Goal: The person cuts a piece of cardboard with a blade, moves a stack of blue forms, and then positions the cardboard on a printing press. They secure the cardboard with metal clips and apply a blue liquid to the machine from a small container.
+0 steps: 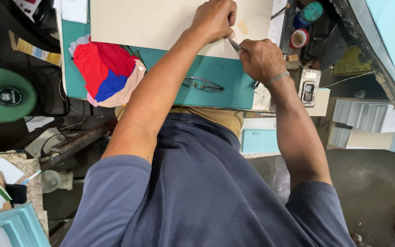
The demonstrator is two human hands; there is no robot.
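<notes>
While your left hand [213, 19] presses flat on the cream board [161, 23], fingers curled down to pin its lower edge, your right hand [261, 59] is closed in a fist around a thin metal blade [234, 44] whose tip meets that same edge, just beside your left thumb. That board is smooth, matte and stiff-looking, a wide rectangle lying across the far part of the teal cutting mat [225, 77]. You've got a beaded metal bracelet [276, 78] on the right wrist. Thin wire-rimmed glasses [202, 84] lie folded on the mat between your forearms, well clear of the blade. Off to your left, a soft crumpled cloth [106, 73] in red, blue and peach bunches up at the mat's near corner, touching the board's lower edge. Open teal shows below the board, between cloth and glasses. On your right, small round tins [303, 27] crowd the bench edge. A green ribbed disc [5, 95] sits far left over a cluttered, dark floor.
</notes>
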